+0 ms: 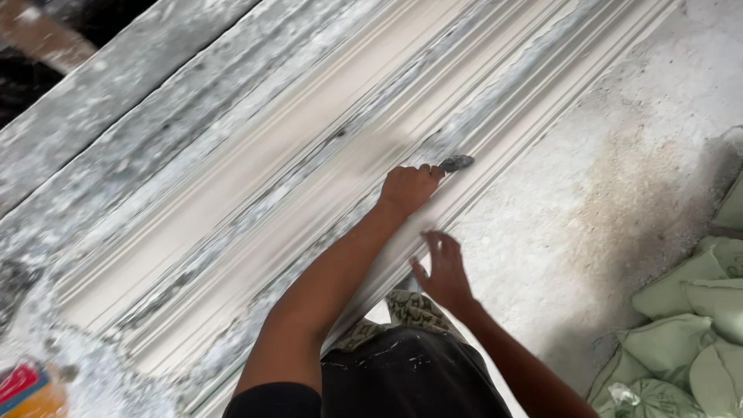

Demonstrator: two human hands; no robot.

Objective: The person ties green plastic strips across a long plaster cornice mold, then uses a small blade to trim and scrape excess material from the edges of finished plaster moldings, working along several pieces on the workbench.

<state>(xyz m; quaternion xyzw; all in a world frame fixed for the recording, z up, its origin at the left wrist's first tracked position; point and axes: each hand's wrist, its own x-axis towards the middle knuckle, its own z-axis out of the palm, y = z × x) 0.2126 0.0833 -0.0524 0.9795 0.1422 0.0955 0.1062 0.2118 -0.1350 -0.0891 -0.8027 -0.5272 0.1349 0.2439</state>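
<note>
I see a small grey scraper [456, 162] pressed against the long white moulding [255, 193], which runs on a slant from the lower left to the upper right across the view. My left hand [409, 188] is closed in a fist around the handle, so only the tool's grey tip sticks out past my fingers, touching one of the ridged grooves near the moulding's right edge. My right hand [441, 267] hangs just below and to the right of it, fingers spread and loose, holding nothing, close to the moulding's lower edge; it is a little blurred, so I cannot tell whether it touches the surface. The moulding lies on a rough grey bench [116, 93] streaked with dried plaster. To the right is a pale concrete floor [619, 178] with a brownish stain. Pale green sacks [689, 325] are piled at the lower right corner. At the lower left corner I make out a blurred red and orange object [27, 387] among white plaster crumbs. My dark, paint-flecked clothing [402, 379] fills the bottom middle
</note>
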